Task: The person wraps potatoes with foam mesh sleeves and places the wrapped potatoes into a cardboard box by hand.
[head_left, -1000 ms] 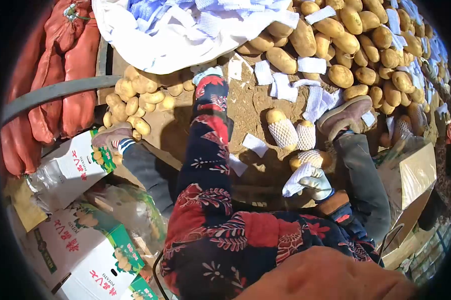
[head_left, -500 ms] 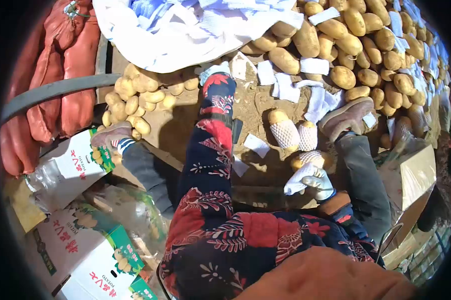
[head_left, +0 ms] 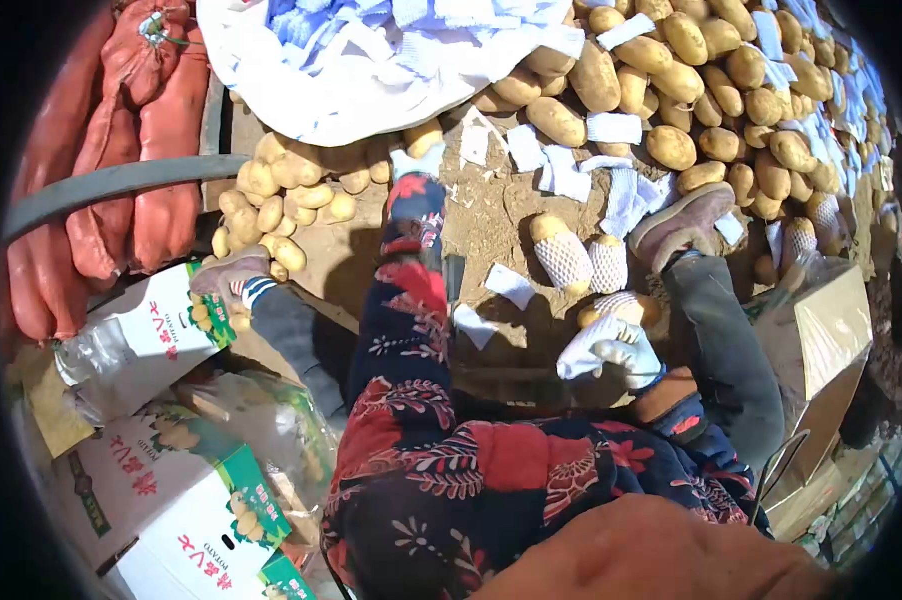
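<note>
My left hand (head_left: pixel 418 162), in a pale glove, is at the end of the outstretched patterned sleeve, just below the white bag (head_left: pixel 351 110). Its fingers are around the lower part of a potato (head_left: pixel 424 136). Nearer my body, my right hand (head_left: pixel 626 356), also gloved, is closed on a white foam net sleeve (head_left: pixel 581 350). Right above that hand, a potato in a net (head_left: pixel 619 308) lies on the ground. Two more netted potatoes (head_left: pixel 561 255) (head_left: pixel 608 264) lie beyond it.
Loose potatoes (head_left: pixel 671 147) are heaped at the upper right, a smaller pile (head_left: pixel 271 195) at the left. Red sacks (head_left: pixel 171 150), printed cartons (head_left: pixel 156 330) and a plastic-lined box (head_left: pixel 831 330) flank my legs. Flat net sleeves (head_left: pixel 511 286) lie on the soil.
My left hand has shifted slightly left and back toward me, and a potato now shows between its fingers. My right hand stays near the same spot, still gripping the net sleeve.
</note>
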Available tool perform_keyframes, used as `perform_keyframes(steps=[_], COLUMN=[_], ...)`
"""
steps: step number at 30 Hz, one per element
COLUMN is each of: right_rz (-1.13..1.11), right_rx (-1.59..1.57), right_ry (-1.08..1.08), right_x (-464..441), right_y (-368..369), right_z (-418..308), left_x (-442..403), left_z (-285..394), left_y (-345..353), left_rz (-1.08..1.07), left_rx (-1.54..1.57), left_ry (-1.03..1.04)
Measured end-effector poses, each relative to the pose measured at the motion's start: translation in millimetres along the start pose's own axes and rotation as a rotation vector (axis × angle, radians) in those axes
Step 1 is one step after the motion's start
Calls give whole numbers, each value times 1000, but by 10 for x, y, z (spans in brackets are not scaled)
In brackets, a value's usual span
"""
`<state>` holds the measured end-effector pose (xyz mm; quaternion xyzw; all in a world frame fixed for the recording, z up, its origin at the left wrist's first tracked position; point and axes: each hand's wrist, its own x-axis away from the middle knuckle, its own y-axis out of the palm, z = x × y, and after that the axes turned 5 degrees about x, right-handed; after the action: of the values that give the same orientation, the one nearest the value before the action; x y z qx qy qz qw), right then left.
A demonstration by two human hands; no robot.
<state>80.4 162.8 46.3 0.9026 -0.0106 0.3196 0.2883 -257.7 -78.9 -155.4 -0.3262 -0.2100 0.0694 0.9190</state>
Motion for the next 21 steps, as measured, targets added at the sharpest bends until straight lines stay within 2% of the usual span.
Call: perform_keyframes(steps=[1, 2, 3, 5, 6, 8, 10, 11, 12, 13, 15, 17, 20, 21], right_rz=[37, 72, -14, 120, 149, 185, 218, 146, 135, 93, -88, -223, -207, -132], right_rx=[17, 35, 73, 126, 156, 209, 417, 474, 309, 556, 718, 625, 224, 544], right_ry=[8, 15, -168, -161, -193, -406, -469, -587, -475, -593, -572, -441, -144, -224], right_x=[19, 15, -56, 6, 13, -77, -52, -56, -36, -67, -82, 16, 134, 188], right_y=[56, 84, -18, 112, 151, 62, 50, 101, 148, 127, 172, 297, 346, 357], right_z=[-29, -59, 80, -110, -178, -123, -235, -318, -297, -314, -290, -188, -152, -233], left_x=[-102, 194, 420, 966, 1130, 1369, 1764, 1957, 2123, 2306, 2605, 2856, 3103, 3136], left_z=[-376, -322, -298, -126, -186, -290, -73, 37, 146, 263, 453, 574, 728, 701], left_y=[125, -46, -226, -599, -625, -707, -758, -772, -803, -845, -899, -927, -999, -972], left_rz=[-42, -129, -222, -422, -451, -712, -836, -872, -887, -889, -854, -777, -620, -560], left_rx=[332, 599, 595, 577, 667, 807, 840, 831, 803, 771, 687, 587, 422, 356], left_ry=[55, 78, -11, -271, -225, -178, -154, -132, -98, -61, 26, 120, 228, 254])
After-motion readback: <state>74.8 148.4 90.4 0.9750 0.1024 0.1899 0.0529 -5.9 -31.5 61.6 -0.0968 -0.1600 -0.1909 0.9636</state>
